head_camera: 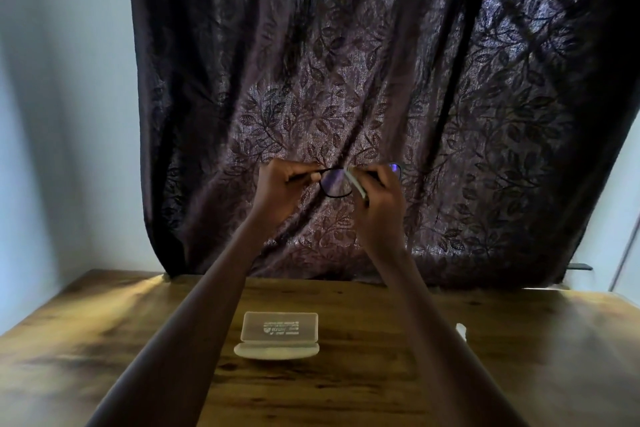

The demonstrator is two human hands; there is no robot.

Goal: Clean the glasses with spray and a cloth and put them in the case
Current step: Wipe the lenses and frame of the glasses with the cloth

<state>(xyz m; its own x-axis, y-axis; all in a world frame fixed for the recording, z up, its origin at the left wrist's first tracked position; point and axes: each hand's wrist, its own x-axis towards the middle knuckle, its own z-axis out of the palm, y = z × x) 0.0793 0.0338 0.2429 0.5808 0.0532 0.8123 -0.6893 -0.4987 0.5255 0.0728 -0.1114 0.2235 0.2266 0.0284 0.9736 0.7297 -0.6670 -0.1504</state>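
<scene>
Both my arms are raised in front of the curtain, holding black-framed glasses [335, 184] up high above the table. My left hand [285, 184] grips the left temple of the frame. My right hand [379, 198] pinches a pale folded cloth [356, 182] against the right side of the frame, hiding most of the right lens. A pale glasses case [278, 334] lies open on the wooden table [346, 392] below, its lid upright with printed text on it. A small white object [461, 329], perhaps the spray, shows just past my right forearm.
A dark leaf-patterned curtain [346, 80] hangs behind the table. Pale walls stand at the left and far right. The table's back edge meets the curtain's hem.
</scene>
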